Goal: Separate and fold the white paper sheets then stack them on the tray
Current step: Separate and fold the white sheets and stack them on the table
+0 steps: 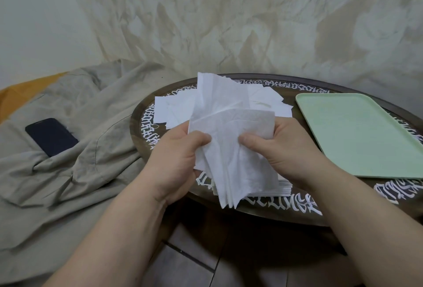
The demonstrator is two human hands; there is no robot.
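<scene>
White paper sheets point(231, 140), two hands point(180, 156), one tray point(357, 135)

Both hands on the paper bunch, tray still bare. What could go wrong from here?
1. Both the left hand and right hand pinch a bunch of thin white sheets; pulling apart may tear or crumple them.
2. The bunch hangs past the table edge; a slack grip could drop sheets to the floor, short of the green tray.
</scene>
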